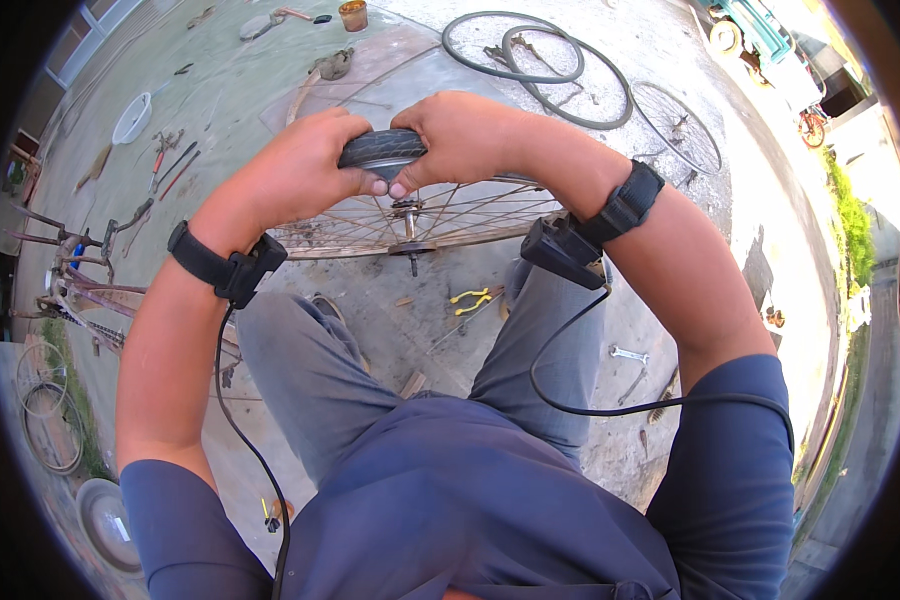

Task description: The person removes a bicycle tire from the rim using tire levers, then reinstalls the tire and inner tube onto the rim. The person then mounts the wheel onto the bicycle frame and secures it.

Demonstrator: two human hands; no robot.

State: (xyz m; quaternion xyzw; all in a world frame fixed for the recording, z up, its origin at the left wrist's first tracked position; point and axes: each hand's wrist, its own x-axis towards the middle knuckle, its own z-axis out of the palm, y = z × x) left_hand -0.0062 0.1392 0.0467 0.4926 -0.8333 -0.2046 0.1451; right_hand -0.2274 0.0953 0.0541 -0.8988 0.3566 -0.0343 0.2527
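A spoked bicycle wheel (422, 244) is held up in front of me, its hub (410, 218) and axle pointing toward my body. At its upper edge sits a black tyre (382, 148). My left hand (315, 165) is closed round the tyre's left side, and my right hand (462, 137) grips it from the right. Both thumbs press at the tyre's near edge, their tips almost touching. My hands and forearms hide the rest of the tyre on either side.
Yellow-handled pliers (472, 298) lie on the ground between my legs. To my right is a wrench (629, 355). Loose tyres (626, 108) and a bare wheel (705, 160) lie farther ahead. A bicycle frame (88, 288) stands at left, near a white basin (133, 119).
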